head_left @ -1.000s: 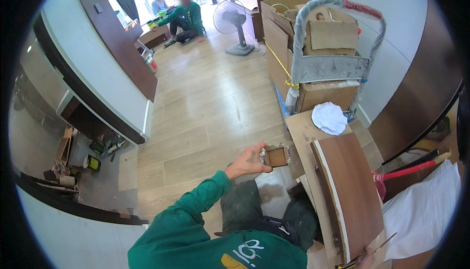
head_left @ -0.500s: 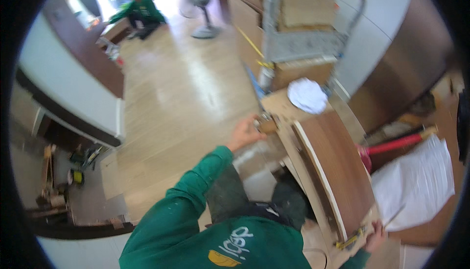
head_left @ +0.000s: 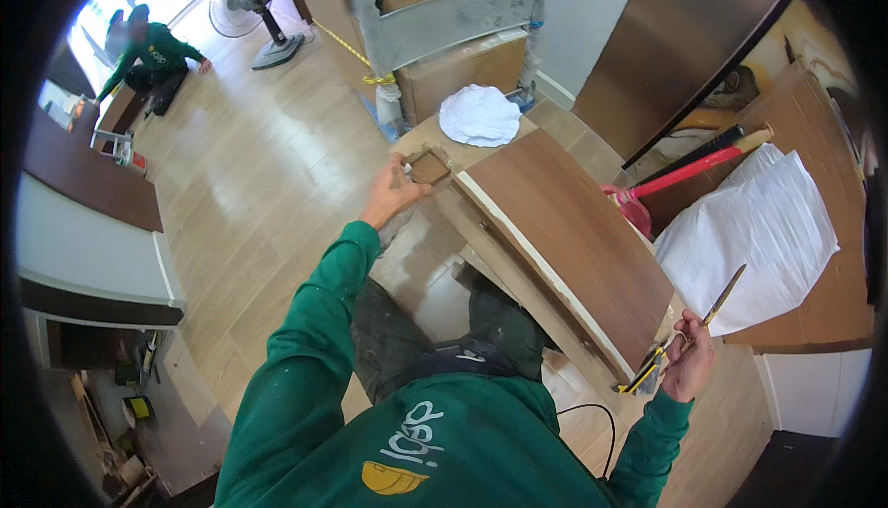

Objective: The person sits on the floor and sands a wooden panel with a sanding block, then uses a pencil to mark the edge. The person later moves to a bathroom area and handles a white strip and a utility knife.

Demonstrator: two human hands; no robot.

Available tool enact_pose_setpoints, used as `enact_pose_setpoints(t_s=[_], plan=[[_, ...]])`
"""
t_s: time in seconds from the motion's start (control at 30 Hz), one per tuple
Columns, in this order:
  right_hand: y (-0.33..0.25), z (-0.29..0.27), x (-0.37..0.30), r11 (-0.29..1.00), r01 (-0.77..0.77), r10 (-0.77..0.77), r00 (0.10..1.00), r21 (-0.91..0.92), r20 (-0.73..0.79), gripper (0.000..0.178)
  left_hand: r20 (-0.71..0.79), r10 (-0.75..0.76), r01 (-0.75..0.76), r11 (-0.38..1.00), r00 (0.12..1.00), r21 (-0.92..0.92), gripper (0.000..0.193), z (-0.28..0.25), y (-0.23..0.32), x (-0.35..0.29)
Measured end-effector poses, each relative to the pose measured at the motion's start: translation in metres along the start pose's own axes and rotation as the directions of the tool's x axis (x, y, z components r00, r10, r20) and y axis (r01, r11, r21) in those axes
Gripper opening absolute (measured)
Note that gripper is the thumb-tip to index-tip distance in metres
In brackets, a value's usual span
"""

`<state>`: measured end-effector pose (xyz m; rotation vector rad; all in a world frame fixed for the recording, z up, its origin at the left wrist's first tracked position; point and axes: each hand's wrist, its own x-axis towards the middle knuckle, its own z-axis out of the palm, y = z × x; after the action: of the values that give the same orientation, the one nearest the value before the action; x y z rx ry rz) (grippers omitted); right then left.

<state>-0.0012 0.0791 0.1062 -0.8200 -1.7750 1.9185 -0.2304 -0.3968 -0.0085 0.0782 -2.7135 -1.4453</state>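
Note:
At the far left corner of the wooden workbench (head_left: 472, 214), my left hand (head_left: 392, 195) pinches the edge of a small square brown piece (head_left: 429, 167). My right hand (head_left: 689, 358) is closed round a narrow, pointed metal blade (head_left: 725, 293) that sticks up and away from me. Its handle is mostly hidden in my fingers. Just left of that hand, a yellow-and-black utility knife (head_left: 640, 375) lies at the near corner. A brown wood-grain panel (head_left: 573, 247) with a pale, rough edge strip (head_left: 546, 278) rests on the bench between my hands.
Beyond the bench, a round white cloth (head_left: 479, 116) lies before a grey hand truck (head_left: 458, 25) with cardboard boxes. To the right are a red-handled tool (head_left: 689, 173) and a white sack (head_left: 763, 240). A floor fan (head_left: 268, 22) and a person (head_left: 153, 59) are at the far left.
The view has swung, so the bench appears further left. My right hand has come up with the blade, which now points away. My left hand remains at the small square piece.

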Motion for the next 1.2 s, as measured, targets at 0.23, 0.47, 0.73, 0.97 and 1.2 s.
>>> enact_pose_setpoints(t_s=[0.23,0.47,0.73,0.97,1.2], plan=[[-0.019,0.032,-0.015,0.991,0.054,-0.063,0.995,0.120,0.074,0.036,-0.073,-0.043,0.055,0.984,0.996,0.171,0.071,-0.036,0.016,-0.008],[-0.041,0.067,-0.044,0.985,0.148,-0.161,0.974,0.092,0.160,0.041,-0.067,-0.031,0.041,0.987,0.997,0.157,0.061,-0.096,0.028,-0.044],[-0.047,0.055,-0.106,0.909,0.379,-0.407,0.897,-0.171,-0.172,0.044,0.022,0.026,-0.029,0.991,0.999,0.129,0.061,-0.123,0.001,-0.035],[-0.048,0.078,-0.093,0.864,0.439,-0.501,0.797,-0.245,-0.337,0.030,0.099,0.023,-0.031,0.996,0.995,0.079,0.059,-0.139,0.014,-0.038],[-0.021,0.007,-0.078,0.921,0.389,-0.351,0.801,-0.023,-0.486,0.033,0.102,-0.047,0.026,0.978,0.994,0.205,0.054,-0.157,0.056,-0.089]])
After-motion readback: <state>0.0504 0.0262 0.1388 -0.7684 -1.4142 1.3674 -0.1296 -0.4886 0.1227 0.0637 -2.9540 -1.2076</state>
